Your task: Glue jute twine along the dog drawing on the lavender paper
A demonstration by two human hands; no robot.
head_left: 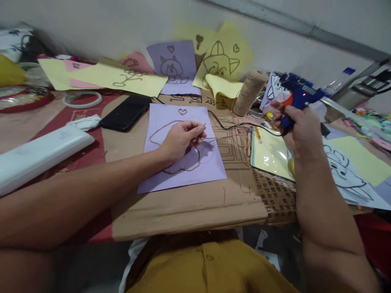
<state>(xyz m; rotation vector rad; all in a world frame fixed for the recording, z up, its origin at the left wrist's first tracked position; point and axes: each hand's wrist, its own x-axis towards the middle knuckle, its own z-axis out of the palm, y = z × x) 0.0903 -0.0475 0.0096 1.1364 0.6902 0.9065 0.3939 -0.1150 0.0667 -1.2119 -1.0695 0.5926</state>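
My left hand (185,140) is closed over a purple sheet (210,175), its fingertips pinching a thin brown twine (214,138). Some of that twine follows a curved outline on the paper, and a small twine heart (182,111) sits near the top edge. Part of the drawing is hidden beneath my hand and wrist. Raised at the right, my right hand (297,122) grips the handle of a blue hot glue gun (301,91) with a small red light. A black cord runs from it across the cardboard. Behind the sheet stands a twine spool (249,92).
A black phone (126,114) and a white oblong case (42,158) lie left of the sheet. Purple and yellow twine drawings (224,53) lean against the wall. Right of the sheet are a yellow pad in a clear sleeve (270,154) and a printed animal drawing (345,175).
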